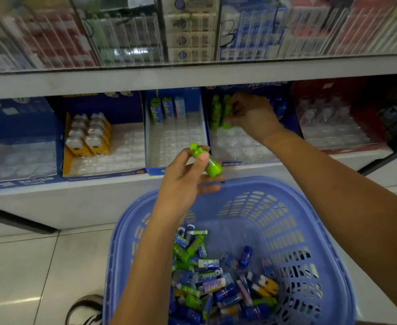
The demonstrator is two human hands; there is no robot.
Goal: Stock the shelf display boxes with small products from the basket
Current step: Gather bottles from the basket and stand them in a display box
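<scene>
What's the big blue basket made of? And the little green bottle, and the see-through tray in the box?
Basket: looks like moulded plastic, matte blue, with slotted walls. Green bottle in the left hand: probably glossy plastic, since it catches the light. Tray: likely thin clear plastic, with shiny moulded dimples.
</scene>
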